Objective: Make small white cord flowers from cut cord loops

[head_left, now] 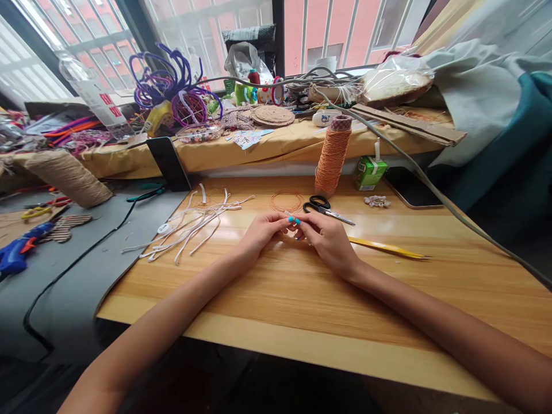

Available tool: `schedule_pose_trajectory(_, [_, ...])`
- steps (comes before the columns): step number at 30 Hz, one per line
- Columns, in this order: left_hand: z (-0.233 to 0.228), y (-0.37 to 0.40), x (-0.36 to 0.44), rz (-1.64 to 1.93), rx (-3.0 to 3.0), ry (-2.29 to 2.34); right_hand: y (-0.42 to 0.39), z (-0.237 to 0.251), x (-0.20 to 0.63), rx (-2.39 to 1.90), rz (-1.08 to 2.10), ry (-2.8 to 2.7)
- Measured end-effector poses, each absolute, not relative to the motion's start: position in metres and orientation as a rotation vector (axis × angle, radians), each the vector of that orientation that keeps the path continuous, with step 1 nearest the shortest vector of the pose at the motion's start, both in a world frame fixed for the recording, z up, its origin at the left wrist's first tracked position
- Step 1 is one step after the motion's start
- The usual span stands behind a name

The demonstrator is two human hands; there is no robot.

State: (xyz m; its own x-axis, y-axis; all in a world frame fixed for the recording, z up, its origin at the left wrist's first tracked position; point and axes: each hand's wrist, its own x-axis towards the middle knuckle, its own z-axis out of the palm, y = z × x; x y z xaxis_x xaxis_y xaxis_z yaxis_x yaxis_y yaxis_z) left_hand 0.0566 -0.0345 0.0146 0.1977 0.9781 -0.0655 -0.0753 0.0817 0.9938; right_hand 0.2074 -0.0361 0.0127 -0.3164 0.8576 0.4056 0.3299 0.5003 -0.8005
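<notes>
My left hand [268, 230] and my right hand [325, 237] meet over the middle of the wooden table, their blue-nailed thumbs and fingertips pinched together. Bits of a thin white cord [288, 214] show at the fingertips; most of it is hidden by the fingers. Just beyond the hands lie a coil of thin orange wire or thread [286, 200] and black-handled scissors [330, 211]. Yellow tweezers [383, 247] rest to the right of my right hand. Loose white cord pieces [194, 224] are spread left of my left hand.
Behind the hands stand an orange thread cone [333, 155] and a green drink carton [370, 172]. A phone [411, 187] lies right; another phone [168, 164] leans on the cluttered ledge [259, 149]. A blue glue gun [23, 247] is far left. A grey cable [414, 164] crosses the right side.
</notes>
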Motion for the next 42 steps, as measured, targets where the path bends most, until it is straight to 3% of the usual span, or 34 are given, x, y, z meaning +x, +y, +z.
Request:
schedule_pose_trajectory(21, [0.018, -0.034, 0.054, 0.940, 1.204, 0.971, -0.032, 0.012, 0.208, -1.082, 0.801, -1.779])
schedule_pose_trajectory(42, [0.019, -0.034, 0.056, 0.893, 1.508, 1.118, -0.016, -0.002, 0.209, -1.105, 1.191, -1.377])
